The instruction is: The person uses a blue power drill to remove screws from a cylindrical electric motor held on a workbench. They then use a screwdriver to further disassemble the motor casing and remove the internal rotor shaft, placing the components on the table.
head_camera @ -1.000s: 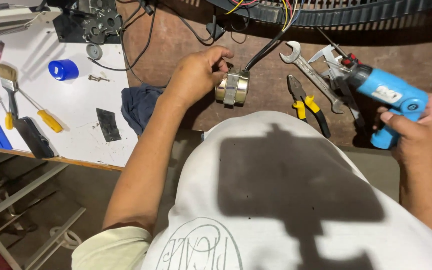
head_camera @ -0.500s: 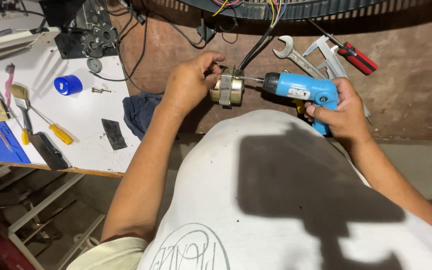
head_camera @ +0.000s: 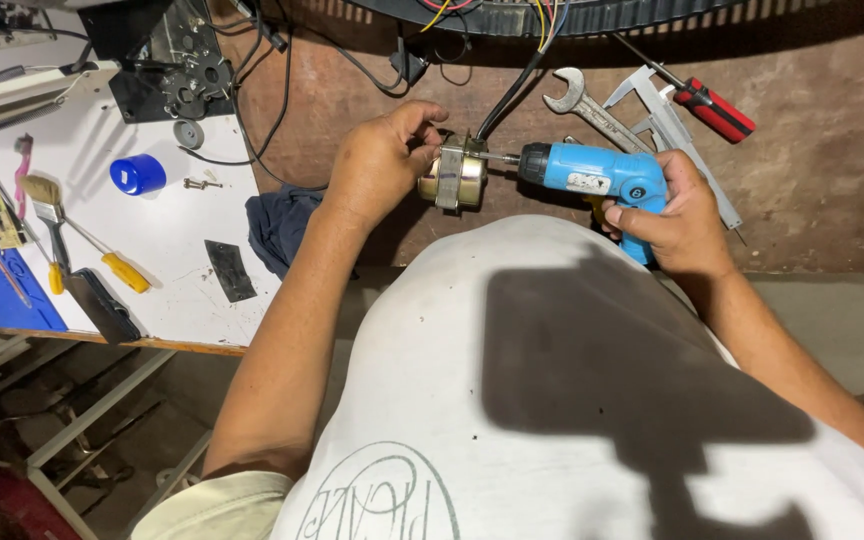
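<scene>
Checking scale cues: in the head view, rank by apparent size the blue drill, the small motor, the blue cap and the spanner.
1. Blue drill
2. Spanner, long but thin
3. Small motor, partly hidden by the left hand
4. Blue cap

Spanner and motor are close; unsure.

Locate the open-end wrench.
The open-end wrench lies on the brown bench, upper centre-right of the head view, just above the blue electric screwdriver, beside the caliper.
</scene>
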